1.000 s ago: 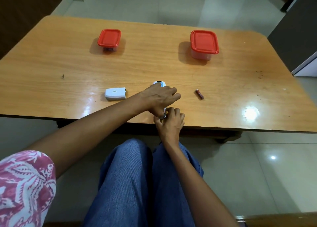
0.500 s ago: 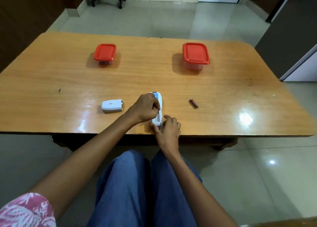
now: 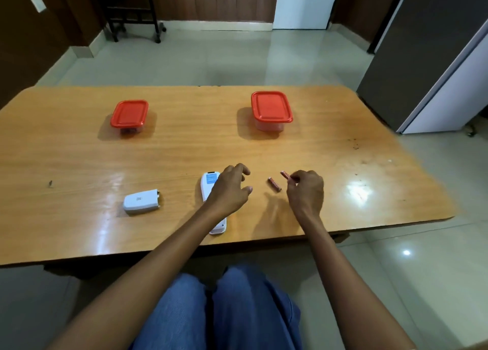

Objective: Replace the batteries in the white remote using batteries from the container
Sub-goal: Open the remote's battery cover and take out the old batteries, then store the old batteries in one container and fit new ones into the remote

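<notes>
The right hand (image 3: 305, 191) pinches a small reddish-brown cylindrical battery (image 3: 285, 175) at its fingertips; a second like battery (image 3: 274, 184) lies on the glossy wooden desk (image 3: 79, 164) just beside it. The left hand (image 3: 229, 188) hovers spread and empty over the long white plastic remote (image 3: 210, 183), which lies on the desk. Best set this spent cell beside the other, clear of the red-lidded containers (image 3: 272, 106). Half a second ago both hands were on the remote and only one battery lay out
</notes>
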